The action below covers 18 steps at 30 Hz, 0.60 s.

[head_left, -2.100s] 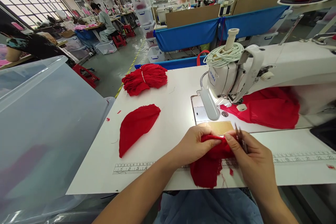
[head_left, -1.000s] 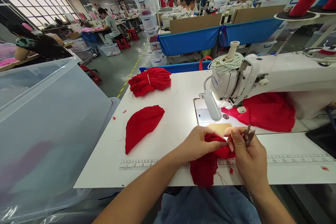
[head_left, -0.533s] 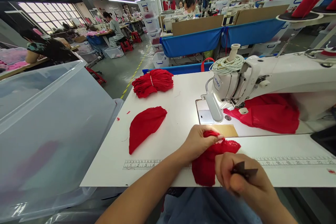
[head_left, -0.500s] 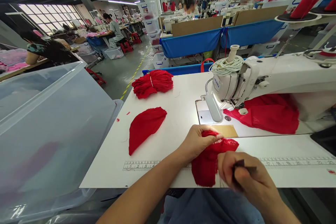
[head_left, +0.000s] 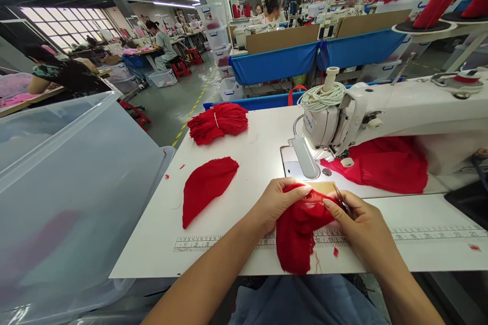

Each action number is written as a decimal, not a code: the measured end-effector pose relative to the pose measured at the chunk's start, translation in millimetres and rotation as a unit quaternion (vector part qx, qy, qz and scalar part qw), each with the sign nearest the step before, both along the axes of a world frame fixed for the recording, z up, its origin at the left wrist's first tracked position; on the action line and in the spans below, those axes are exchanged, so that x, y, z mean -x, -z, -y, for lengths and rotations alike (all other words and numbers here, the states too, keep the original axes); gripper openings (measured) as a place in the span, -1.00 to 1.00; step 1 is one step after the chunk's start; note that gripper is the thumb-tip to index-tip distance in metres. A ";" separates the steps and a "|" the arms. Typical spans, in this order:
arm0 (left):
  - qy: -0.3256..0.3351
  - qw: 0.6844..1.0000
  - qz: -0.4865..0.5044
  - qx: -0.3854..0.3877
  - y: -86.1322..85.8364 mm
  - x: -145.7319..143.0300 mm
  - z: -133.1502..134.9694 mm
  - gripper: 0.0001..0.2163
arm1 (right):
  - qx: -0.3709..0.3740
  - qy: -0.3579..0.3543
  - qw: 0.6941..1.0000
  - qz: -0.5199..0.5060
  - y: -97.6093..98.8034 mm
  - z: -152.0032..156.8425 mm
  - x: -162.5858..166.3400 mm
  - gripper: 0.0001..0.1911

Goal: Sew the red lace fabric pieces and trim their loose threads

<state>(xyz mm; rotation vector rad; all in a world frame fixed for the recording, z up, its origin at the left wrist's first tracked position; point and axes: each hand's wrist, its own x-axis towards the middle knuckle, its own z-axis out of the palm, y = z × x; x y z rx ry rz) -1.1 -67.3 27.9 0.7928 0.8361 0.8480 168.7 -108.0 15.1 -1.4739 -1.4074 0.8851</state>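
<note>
A gathered piece of red fabric (head_left: 295,246) hangs over the front of the white sewing table, held up near the machine. My left hand (head_left: 280,200) pinches its upper edge between thumb and fingers. My right hand (head_left: 356,221) is closed around small thread snips (head_left: 343,200), whose pointed tip angles up and away. The right thumb and fingertips also touch the fabric's right edge. Loose threads trail from the cloth's lower right side. A flat, curved red fabric piece (head_left: 208,188) lies to the left of my hands.
The white sewing machine (head_left: 404,111) stands at the right, with more red cloth (head_left: 389,167) under its arm. A tied red bundle (head_left: 218,123) sits at the back left. A translucent bin (head_left: 76,188) flanks the table. A ruler strip (head_left: 198,244) runs along the front.
My right hand has moved up to the fabric's top edge, with the snips turned tip forward. A small red scrap now lies on the table below it.
</note>
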 end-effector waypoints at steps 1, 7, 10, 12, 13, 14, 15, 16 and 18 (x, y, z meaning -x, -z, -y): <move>-0.003 1.000 -0.005 -0.004 -0.5 0.5 -0.4 -0.64 | 0.000 0.014 1.000 -0.011 1.1 0.6 0.7 -0.66; -0.111 0.987 -0.064 -0.100 -3.3 4.4 -5.9 -0.67 | 0.021 0.031 0.990 -0.136 7.2 1.5 5.1 -0.66; -0.024 0.997 -0.051 -0.044 -4.8 6.2 -6.8 -0.62 | 0.038 0.013 0.986 -0.160 7.5 -0.7 6.0 -0.65; 0.035 0.998 -0.043 -0.007 -5.2 6.4 -5.9 -0.59 | 0.040 0.002 0.987 -0.153 7.6 -1.9 5.9 -0.66; 0.045 0.998 -0.042 0.001 -5.2 6.2 -5.3 -0.59 | 0.039 0.000 0.988 -0.148 7.9 -2.3 5.6 -0.66; 0.049 0.998 -0.042 0.005 -5.1 5.8 -4.6 -0.59 | 0.039 -0.003 0.989 -0.143 8.3 -2.6 5.3 -0.66; 0.048 0.998 -0.039 0.008 -5.0 5.3 -3.9 -0.61 | 0.039 -0.007 0.990 -0.138 8.7 -2.8 5.1 -0.65; 0.043 0.998 -0.034 0.011 -4.8 4.7 -3.4 -0.63 | 0.037 -0.010 0.990 -0.134 9.2 -3.0 4.9 -0.65; 0.031 0.999 -0.021 0.021 -4.5 3.7 -2.8 -0.64 | 0.032 -0.019 0.991 -0.126 9.4 -3.1 5.3 -0.66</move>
